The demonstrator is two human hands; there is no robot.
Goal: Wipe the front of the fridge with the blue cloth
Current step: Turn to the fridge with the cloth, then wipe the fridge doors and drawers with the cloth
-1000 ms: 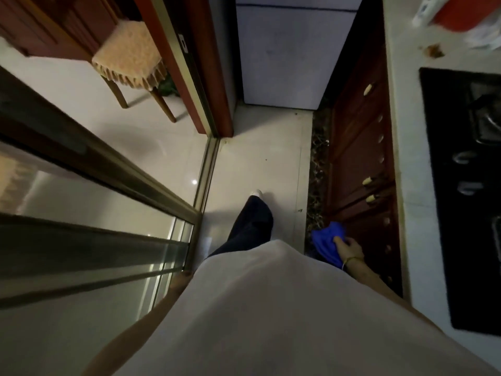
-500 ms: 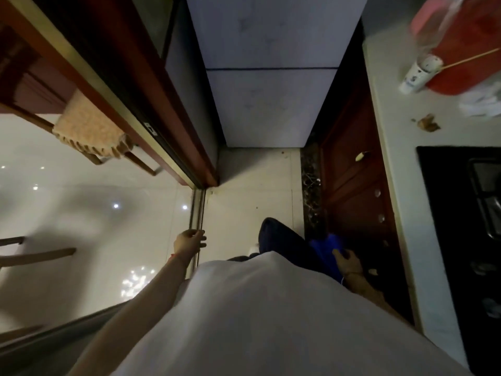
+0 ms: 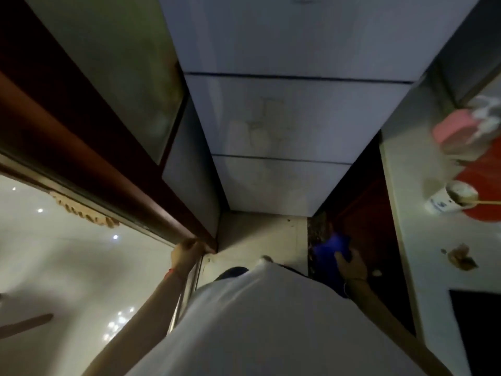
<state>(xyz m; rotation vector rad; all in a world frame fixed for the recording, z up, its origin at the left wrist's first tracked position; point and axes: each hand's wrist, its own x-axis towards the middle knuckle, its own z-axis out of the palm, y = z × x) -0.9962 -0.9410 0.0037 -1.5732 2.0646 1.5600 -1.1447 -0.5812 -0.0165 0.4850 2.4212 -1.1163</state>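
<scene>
The pale grey fridge (image 3: 287, 115) stands straight ahead, its front split by two dark horizontal seams. My right hand (image 3: 352, 265) hangs low beside the dark red cabinets and grips the blue cloth (image 3: 332, 249), which bunches out above my fingers. The cloth is well below and short of the fridge front. My left hand (image 3: 185, 252) rests against the lower end of the dark wooden door frame (image 3: 113, 169), fingers curled on its edge. My white shirt hides my legs and most of the floor.
A narrow strip of tiled floor (image 3: 260, 234) leads to the fridge. Dark red cabinets (image 3: 366, 213) and a pale countertop (image 3: 423, 240) run along the right, with a white cup (image 3: 451, 199), a red item and a pink item on it. A glass sliding door is at left.
I have stepped closer to the fridge and the view has tilted up. My left hand rose from the glass door's edge to the wooden frame. The cloth stays in my right hand.
</scene>
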